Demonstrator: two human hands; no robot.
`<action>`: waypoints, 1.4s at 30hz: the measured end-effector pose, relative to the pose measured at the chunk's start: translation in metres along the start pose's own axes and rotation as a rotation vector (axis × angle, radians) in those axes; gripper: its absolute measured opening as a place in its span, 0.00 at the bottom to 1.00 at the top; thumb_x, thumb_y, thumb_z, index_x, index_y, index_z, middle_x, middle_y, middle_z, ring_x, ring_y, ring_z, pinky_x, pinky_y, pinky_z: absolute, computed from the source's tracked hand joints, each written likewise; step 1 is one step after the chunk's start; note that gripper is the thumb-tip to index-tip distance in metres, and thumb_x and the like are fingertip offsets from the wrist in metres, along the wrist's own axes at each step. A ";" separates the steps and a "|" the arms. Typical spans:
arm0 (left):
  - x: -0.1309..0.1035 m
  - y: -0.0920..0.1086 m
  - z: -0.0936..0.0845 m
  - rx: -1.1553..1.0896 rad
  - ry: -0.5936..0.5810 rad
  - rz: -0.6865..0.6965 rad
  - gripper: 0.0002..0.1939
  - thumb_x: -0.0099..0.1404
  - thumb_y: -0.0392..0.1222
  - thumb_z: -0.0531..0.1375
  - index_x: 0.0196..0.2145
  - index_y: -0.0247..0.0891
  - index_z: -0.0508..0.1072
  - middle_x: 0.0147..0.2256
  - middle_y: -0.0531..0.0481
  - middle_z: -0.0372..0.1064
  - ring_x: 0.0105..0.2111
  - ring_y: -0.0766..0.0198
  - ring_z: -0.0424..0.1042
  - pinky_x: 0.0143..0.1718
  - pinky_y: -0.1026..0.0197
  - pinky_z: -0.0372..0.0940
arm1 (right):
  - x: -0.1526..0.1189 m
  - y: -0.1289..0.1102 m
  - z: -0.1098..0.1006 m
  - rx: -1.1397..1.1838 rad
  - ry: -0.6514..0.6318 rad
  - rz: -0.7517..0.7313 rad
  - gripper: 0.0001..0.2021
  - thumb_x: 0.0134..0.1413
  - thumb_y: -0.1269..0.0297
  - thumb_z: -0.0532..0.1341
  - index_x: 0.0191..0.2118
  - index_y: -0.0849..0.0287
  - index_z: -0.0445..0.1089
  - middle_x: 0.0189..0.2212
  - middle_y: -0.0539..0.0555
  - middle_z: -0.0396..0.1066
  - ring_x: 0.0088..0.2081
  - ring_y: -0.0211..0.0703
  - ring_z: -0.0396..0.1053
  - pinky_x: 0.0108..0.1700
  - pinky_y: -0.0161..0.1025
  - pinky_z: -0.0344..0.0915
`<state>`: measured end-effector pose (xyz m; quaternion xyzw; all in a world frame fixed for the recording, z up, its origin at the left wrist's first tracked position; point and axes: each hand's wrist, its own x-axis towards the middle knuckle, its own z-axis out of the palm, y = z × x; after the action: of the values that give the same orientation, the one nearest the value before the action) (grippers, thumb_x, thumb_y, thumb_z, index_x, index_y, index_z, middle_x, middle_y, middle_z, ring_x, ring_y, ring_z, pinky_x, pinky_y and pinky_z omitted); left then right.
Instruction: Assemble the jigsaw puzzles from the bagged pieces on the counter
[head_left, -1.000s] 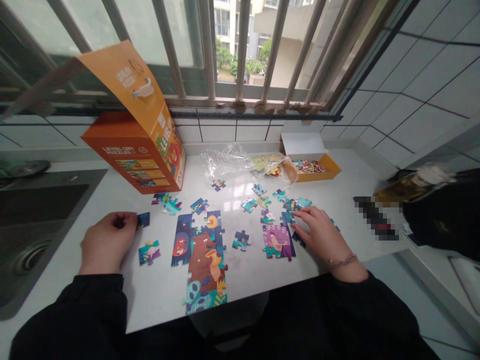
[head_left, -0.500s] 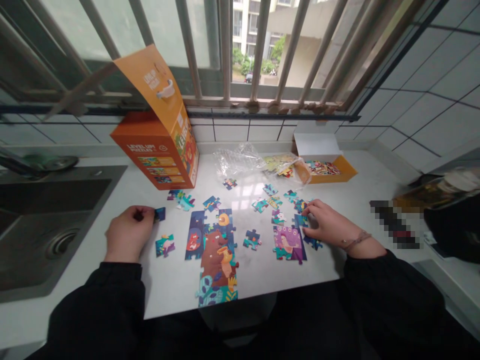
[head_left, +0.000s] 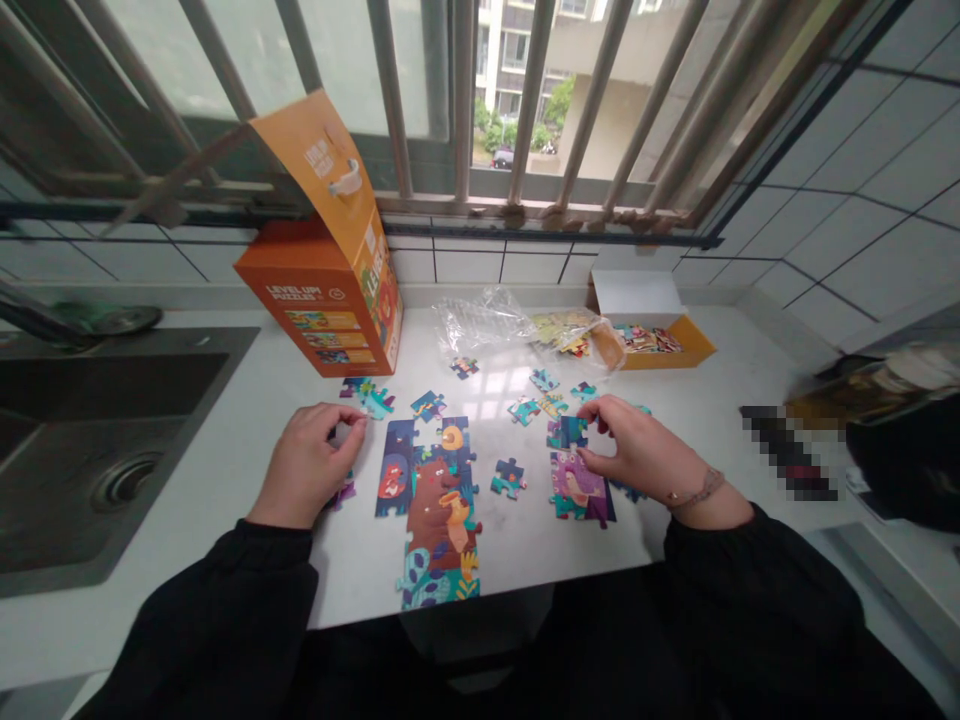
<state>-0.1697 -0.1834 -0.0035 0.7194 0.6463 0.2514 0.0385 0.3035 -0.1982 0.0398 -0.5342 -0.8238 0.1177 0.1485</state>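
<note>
My left hand (head_left: 311,462) is over the counter left of the joined bear puzzle section (head_left: 439,510), its thumb and fingers pinched together; whatever they hold is too small or hidden to name. My right hand (head_left: 637,450) has thumb and fingertips at the right edge of a dark blue puzzle piece (head_left: 574,431), just above the purple bird section (head_left: 581,485). A single teal and dark piece (head_left: 509,478) lies between the two sections. A partly covered purple piece (head_left: 345,492) is beside my left hand.
An orange puzzle box (head_left: 322,310) stands open at the back left. Clear plastic wrap (head_left: 484,322) and a yellow box (head_left: 667,350) of pieces sit at the back. Several loose pieces lie behind the sections. A sink (head_left: 127,480) is at the left, a blurred bottle (head_left: 862,385) at the right.
My left hand has moved right, toward the bear section, and the dark piece near its fingers no longer shows. My right hand has shifted left, with the dark blue piece now above the bird section.
</note>
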 end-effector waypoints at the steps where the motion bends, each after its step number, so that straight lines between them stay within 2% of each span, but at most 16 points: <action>1: 0.000 0.000 0.001 -0.011 -0.008 0.019 0.13 0.73 0.52 0.56 0.41 0.43 0.77 0.42 0.45 0.80 0.48 0.49 0.76 0.56 0.51 0.68 | 0.003 -0.006 0.002 0.002 -0.003 -0.009 0.17 0.57 0.64 0.68 0.51 0.57 0.70 0.43 0.56 0.73 0.41 0.47 0.73 0.45 0.43 0.71; 7: -0.001 -0.005 -0.001 -0.024 -0.028 0.021 0.14 0.72 0.52 0.56 0.40 0.42 0.77 0.41 0.45 0.79 0.45 0.49 0.75 0.53 0.52 0.67 | 0.006 -0.020 0.014 0.011 0.007 -0.071 0.16 0.56 0.68 0.68 0.50 0.56 0.70 0.44 0.56 0.74 0.42 0.49 0.74 0.47 0.44 0.72; 17: 0.000 -0.002 -0.002 -0.002 -0.070 -0.013 0.15 0.72 0.53 0.55 0.41 0.43 0.77 0.41 0.44 0.79 0.46 0.49 0.76 0.53 0.52 0.68 | -0.005 -0.012 0.011 -0.006 0.008 -0.052 0.16 0.57 0.65 0.67 0.51 0.56 0.71 0.46 0.58 0.76 0.46 0.52 0.75 0.51 0.48 0.73; 20: 0.000 0.000 -0.003 -0.003 -0.062 -0.012 0.15 0.72 0.53 0.55 0.40 0.43 0.78 0.40 0.44 0.79 0.44 0.49 0.76 0.52 0.52 0.68 | -0.014 -0.011 0.007 -0.005 -0.005 -0.031 0.16 0.57 0.65 0.68 0.51 0.56 0.71 0.46 0.58 0.76 0.47 0.54 0.76 0.52 0.50 0.75; 23: 0.000 -0.001 -0.003 0.001 -0.063 -0.025 0.16 0.72 0.53 0.54 0.41 0.43 0.78 0.40 0.44 0.79 0.44 0.49 0.76 0.51 0.52 0.68 | -0.036 -0.026 0.007 0.019 0.006 -0.034 0.16 0.60 0.65 0.67 0.53 0.55 0.71 0.48 0.59 0.76 0.51 0.55 0.76 0.56 0.52 0.75; 26: 0.001 -0.002 -0.003 0.001 -0.078 -0.027 0.17 0.72 0.54 0.55 0.43 0.42 0.79 0.42 0.44 0.79 0.45 0.49 0.76 0.50 0.53 0.68 | -0.066 -0.054 0.021 0.092 0.015 -0.071 0.19 0.60 0.69 0.67 0.56 0.54 0.70 0.53 0.61 0.76 0.55 0.56 0.76 0.59 0.53 0.76; 29: 0.002 -0.002 -0.003 0.011 -0.093 -0.040 0.18 0.71 0.55 0.55 0.44 0.41 0.79 0.42 0.44 0.80 0.45 0.50 0.76 0.50 0.54 0.68 | -0.088 -0.081 0.047 0.143 -0.021 -0.105 0.22 0.56 0.72 0.67 0.57 0.54 0.70 0.51 0.60 0.77 0.52 0.56 0.77 0.55 0.53 0.79; 31: 0.003 -0.002 -0.002 0.021 -0.096 -0.052 0.19 0.71 0.55 0.55 0.44 0.41 0.79 0.43 0.45 0.80 0.45 0.50 0.76 0.49 0.54 0.67 | -0.094 -0.090 0.061 0.159 -0.034 -0.120 0.23 0.55 0.73 0.67 0.56 0.55 0.70 0.51 0.60 0.77 0.51 0.56 0.78 0.53 0.54 0.80; 34: 0.002 -0.003 -0.001 0.024 -0.099 -0.078 0.19 0.71 0.56 0.56 0.45 0.40 0.80 0.43 0.45 0.80 0.43 0.52 0.76 0.48 0.56 0.68 | -0.095 -0.091 0.070 0.165 0.001 -0.130 0.24 0.57 0.72 0.67 0.59 0.56 0.70 0.53 0.62 0.78 0.53 0.58 0.78 0.54 0.57 0.80; 37: 0.001 -0.004 0.000 0.020 -0.099 -0.111 0.19 0.71 0.56 0.57 0.46 0.41 0.80 0.44 0.46 0.79 0.42 0.53 0.76 0.47 0.57 0.68 | -0.094 -0.085 0.068 0.164 0.035 -0.154 0.24 0.61 0.70 0.67 0.62 0.55 0.69 0.55 0.62 0.78 0.55 0.59 0.78 0.56 0.59 0.79; 42: 0.001 -0.003 -0.001 0.019 -0.111 -0.115 0.18 0.71 0.55 0.57 0.46 0.41 0.79 0.43 0.47 0.79 0.43 0.53 0.76 0.49 0.57 0.68 | -0.090 -0.083 0.070 0.176 0.044 -0.167 0.20 0.66 0.65 0.67 0.61 0.54 0.70 0.55 0.61 0.79 0.54 0.57 0.78 0.58 0.60 0.78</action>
<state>-0.1725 -0.1825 -0.0039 0.6945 0.6857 0.2022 0.0819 0.2420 -0.3168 -0.0063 -0.4511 -0.8484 0.1652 0.2222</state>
